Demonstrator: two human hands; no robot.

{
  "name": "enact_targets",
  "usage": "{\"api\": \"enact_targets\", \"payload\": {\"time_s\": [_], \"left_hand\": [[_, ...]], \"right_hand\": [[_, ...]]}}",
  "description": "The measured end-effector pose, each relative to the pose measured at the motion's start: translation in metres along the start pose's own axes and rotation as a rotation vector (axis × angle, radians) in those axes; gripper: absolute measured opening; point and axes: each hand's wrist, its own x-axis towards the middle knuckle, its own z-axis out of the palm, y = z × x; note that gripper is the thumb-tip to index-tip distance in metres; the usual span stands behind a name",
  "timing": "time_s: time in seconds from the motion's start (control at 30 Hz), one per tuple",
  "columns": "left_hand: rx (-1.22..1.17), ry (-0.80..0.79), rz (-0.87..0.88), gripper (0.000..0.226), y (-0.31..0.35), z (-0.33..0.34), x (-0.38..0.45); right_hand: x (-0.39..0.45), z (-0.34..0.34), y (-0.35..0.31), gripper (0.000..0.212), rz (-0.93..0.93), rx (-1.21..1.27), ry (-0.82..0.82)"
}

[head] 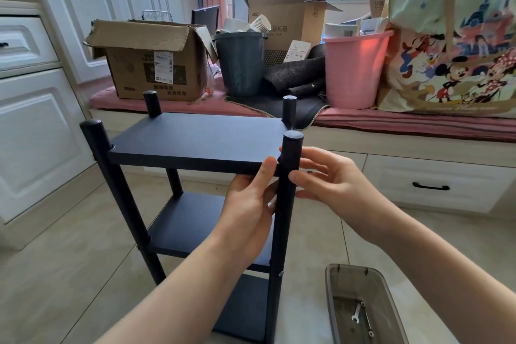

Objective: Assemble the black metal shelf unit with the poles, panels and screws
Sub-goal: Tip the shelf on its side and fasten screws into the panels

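The shelf unit (195, 176) is standing upright on the tiled floor (55, 274), just in front of me, with three panels already sitting between four poles. I am working at the near right corner of the top panel (195, 138), where it meets the near right pole (287, 190). My left hand (248, 204) is gripping that panel's near edge from below, thumb lying against the front lip, steadying it against the pole. My right hand (326, 179) is curling its fingers toward the pole from the right, fingertips touching it at panel height; whether that grip is pinching a screw I cannot tell, as the pole is hiding the fingertips. Judging by this, I am fastening the top panel to this pole, a late step. The next move is likely calling for seating a screw squarely in its hole while holding the panel level. To the near right, a tinted tray (335, 301) on the floor is holding a small wrench (356, 314) and loose hardware. Far behind, boxes and buckets are crowding the window seat (418, 120).
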Motion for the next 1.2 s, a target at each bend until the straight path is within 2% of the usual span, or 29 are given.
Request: {"api": "enact_targets", "payload": {"time_s": [0.2,0.37,0.57,0.73,0.9,1.07,1.2], "left_hand": [[0.06,-0.002,-0.009,0.041,0.001,-0.003,0.001],[0.105,-0.014,-0.018,0.047,0.002,-0.005,0.0],[0.115,-0.003,-0.033,0.049,0.005,-0.004,-0.003],[0.109,-0.003,-0.045,0.052,0.007,-0.004,-0.004],[0.106,-0.017,-0.052,0.049,0.008,-0.006,-0.007],[0.202,-0.044,-0.002,0.045,0.007,-0.006,-0.011],[0.216,-0.017,0.036,0.035,0.008,-0.004,-0.014]], "right_hand": [[-0.001,-0.003,0.0,0.034,0.024,0.02,-0.018],[-0.001,-0.006,-0.003,0.031,0.033,-0.074,-0.005],[-0.003,-0.01,-0.008,0.035,0.081,-0.036,-0.059],[-0.004,-0.004,-0.007,0.033,0.053,-0.111,0.024],[-0.008,0.001,-0.005,0.033,0.007,-0.133,0.075],[-0.006,-0.003,-0.01,0.037,0.194,0.096,0.031],[-0.007,-0.008,-0.014,0.04,0.239,0.093,-0.026]]}}
